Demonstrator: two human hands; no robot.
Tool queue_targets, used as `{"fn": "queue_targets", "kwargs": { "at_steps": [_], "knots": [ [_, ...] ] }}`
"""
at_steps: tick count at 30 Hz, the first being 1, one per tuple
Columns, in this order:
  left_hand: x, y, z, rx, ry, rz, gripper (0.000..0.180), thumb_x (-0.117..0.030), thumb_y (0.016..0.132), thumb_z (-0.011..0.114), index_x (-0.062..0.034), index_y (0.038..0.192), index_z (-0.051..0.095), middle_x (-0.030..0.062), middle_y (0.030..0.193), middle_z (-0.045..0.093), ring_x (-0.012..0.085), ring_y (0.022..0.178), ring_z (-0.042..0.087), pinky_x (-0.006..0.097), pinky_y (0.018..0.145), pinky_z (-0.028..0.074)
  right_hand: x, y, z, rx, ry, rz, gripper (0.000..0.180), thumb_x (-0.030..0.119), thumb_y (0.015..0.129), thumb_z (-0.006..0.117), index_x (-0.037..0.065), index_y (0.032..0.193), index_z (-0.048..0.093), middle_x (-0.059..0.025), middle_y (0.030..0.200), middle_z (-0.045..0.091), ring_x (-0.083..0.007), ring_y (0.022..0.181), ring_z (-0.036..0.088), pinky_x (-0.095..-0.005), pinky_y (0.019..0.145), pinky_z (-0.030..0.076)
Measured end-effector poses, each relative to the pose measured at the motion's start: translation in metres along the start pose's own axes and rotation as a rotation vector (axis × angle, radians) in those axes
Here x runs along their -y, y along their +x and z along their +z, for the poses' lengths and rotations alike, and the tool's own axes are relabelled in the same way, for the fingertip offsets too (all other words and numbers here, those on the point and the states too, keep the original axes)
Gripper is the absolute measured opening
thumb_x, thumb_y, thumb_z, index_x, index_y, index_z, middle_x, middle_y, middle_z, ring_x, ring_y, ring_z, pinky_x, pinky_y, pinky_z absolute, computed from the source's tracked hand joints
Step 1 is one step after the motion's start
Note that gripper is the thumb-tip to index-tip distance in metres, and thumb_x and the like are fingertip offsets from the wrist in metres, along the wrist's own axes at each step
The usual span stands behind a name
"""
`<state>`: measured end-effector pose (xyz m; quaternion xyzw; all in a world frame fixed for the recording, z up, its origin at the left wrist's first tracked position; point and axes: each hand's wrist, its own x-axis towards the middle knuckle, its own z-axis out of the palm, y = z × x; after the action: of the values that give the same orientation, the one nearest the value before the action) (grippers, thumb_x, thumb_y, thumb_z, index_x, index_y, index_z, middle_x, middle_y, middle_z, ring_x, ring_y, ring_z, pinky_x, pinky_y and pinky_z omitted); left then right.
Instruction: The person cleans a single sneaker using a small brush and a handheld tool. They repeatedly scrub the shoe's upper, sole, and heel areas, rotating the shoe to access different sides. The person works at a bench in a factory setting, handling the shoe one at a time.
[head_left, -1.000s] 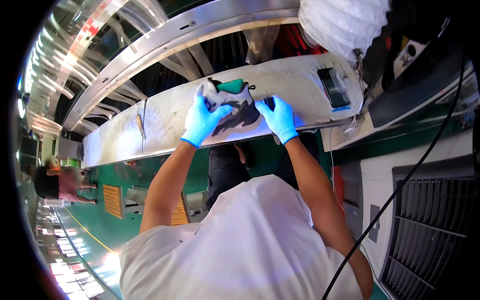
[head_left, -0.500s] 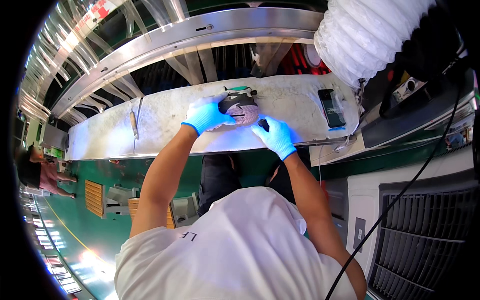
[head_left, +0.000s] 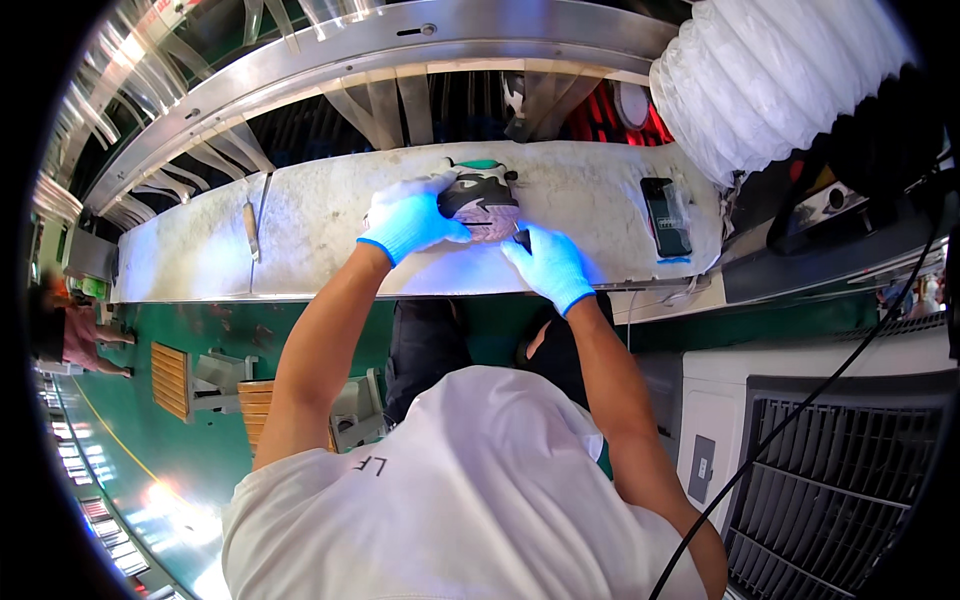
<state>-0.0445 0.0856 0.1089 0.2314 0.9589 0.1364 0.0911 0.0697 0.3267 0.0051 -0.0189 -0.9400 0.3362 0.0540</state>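
Both gloved hands outstretched, left hand (head_left: 410,220) curled, right hand (head_left: 552,265) flat

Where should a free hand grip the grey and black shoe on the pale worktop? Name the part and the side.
Probably the near side of the grey and black shoe, coming from the person's edge of the pale worktop. The left hand already covers its left end, and a metal rail blocks the far side. The right hand sits closest to that open flank.

Single head-worn fisheye, looking down, close over workbench (head_left: 320,215)
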Motion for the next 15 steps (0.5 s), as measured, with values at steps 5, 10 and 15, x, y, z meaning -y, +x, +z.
{"fn": "queue_targets", "kwargs": {
  "at_steps": [5, 10, 15],
  "knots": [
    [0.001, -0.005, -0.004, -0.049, 0.032, 0.039, 0.097, -0.057, 0.069, 0.095, -0.0186, 0.154, 0.068, 0.0164, 0.126, 0.08, 0.0368, 0.113, 0.079, 0.047, 0.097, 0.063, -0.017, 0.002, -0.032, 0.201, -0.168, 0.18, 0.056, 0.054, 0.098, 0.077, 0.005, 0.126, 0.076, -0.0288, 0.119, 0.079, -0.0463, 0.114, 0.076, -0.0563, 0.102, 0.058],
    [-0.004, -0.039, 0.055, -0.392, 0.069, 0.147, 0.093, -0.039, 0.073, 0.097, -0.0081, 0.153, 0.062, 0.0198, 0.142, 0.069, 0.0409, 0.128, 0.07, 0.054, 0.109, 0.054, -0.066, 0.016, -0.056, -0.205, -0.288, 0.178, 0.065, 0.057, 0.094, 0.082, 0.004, 0.13, 0.073, -0.0256, 0.13, 0.077, -0.0478, 0.119, 0.073, -0.0573, 0.105, 0.056],
    [0.004, -0.069, 0.074, -0.69, -0.009, 0.29, 0.093, -0.025, 0.066, 0.096, -0.0041, 0.15, 0.062, 0.0224, 0.149, 0.065, 0.0419, 0.136, 0.066, 0.055, 0.114, 0.053, -0.035, -0.002, -0.034, -0.382, 0.467, 0.234, 0.052, 0.041, 0.105, 0.081, 0.0, 0.135, 0.071, -0.0121, 0.132, 0.076, -0.0261, 0.12, 0.073, -0.0417, 0.107, 0.057]
  ]
}}
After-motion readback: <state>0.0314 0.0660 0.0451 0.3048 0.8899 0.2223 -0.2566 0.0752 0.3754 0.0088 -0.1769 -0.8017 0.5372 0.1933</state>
